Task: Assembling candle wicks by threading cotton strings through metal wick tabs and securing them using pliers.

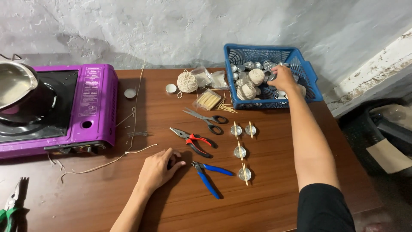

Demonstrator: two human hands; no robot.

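Rough grey plaster backs a brown wooden table (266, 202) where the right hand (283, 78) reaches far forward into the blue plastic basket (311, 75), fingers curled around a small silver metal cup (272, 77) among many more. Much nearer, the left hand (158, 168) rests flat and loose, just left of blue-handled pliers (208, 177) angled away.

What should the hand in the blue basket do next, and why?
Probably lift one small metal cup out and set it by the four cups already on the table. The right hand is down among the loose cups in the blue basket; the left hand rests flat.
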